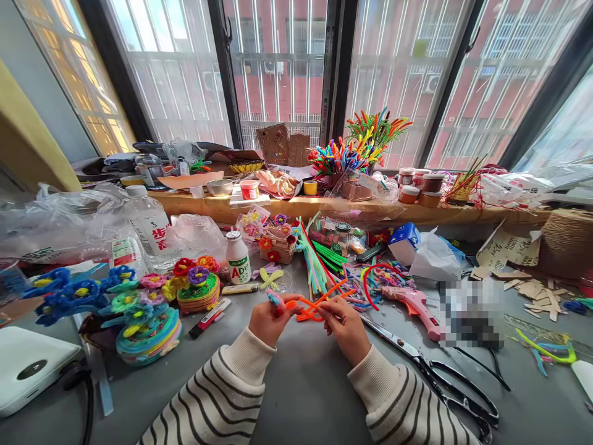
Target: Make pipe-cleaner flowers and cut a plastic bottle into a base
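My left hand (267, 321) and my right hand (345, 326) meet over the grey table (306, 383), both pinching a bent orange pipe cleaner (315, 306) between the fingertips. Its loose ends stick up and to the right. A small blue and pink piece rests against my left fingers. Both sleeves are white with dark stripes.
Black scissors (445, 377) lie at the right and a pink glue gun (417, 304) beyond them. Pipe-cleaner flowers (139, 309) crowd the left, beside a white glue bottle (238, 256) and a plastic water bottle (151, 225). Loose coloured pipe cleaners (319, 259) lie ahead. A white device (28, 364) sits near left.
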Demonstrator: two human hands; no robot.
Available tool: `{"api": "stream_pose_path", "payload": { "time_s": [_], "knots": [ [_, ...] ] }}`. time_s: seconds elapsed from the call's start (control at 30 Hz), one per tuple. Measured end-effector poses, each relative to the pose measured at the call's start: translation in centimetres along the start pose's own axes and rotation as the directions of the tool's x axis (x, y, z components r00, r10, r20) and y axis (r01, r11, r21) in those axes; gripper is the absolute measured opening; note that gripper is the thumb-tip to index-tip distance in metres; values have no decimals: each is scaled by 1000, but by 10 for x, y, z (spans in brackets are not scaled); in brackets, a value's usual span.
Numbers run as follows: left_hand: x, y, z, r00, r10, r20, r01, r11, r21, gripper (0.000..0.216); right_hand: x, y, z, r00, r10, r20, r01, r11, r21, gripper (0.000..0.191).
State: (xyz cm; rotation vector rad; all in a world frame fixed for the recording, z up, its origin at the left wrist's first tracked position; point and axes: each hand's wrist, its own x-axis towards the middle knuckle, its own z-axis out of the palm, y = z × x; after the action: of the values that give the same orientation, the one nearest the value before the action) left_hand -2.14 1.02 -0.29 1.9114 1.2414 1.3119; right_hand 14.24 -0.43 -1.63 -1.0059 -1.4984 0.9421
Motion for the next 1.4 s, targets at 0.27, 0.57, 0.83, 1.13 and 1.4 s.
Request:
{"api": "stream_pose_path", "payload": {
  "time_s": [0.27,0.57,0.83,1.13,1.4],
  "knots": [
    [0,-4,0,1000,17,20,-17,1000,12,20,-2,5,-1,987,-137,81,152,961,-232,26],
    [0,-5,-1,999,-44,30,42,997,66,15,-3,2,-3,964,-228,138,264,882,-390,29],
    [1,2,-2,969,-244,33,244,970,14,23,-8,4,2,926,-324,193,363,625,-691,33],
    [2,4,-2,972,-234,16,234,972,0,24,-6,5,4,931,-288,224,348,521,-779,36],
    [6,7,-2,911,-362,197,385,919,-89,31,-3,-2,0,1000,28,14,-26,997,-73,22]
  ]
}}
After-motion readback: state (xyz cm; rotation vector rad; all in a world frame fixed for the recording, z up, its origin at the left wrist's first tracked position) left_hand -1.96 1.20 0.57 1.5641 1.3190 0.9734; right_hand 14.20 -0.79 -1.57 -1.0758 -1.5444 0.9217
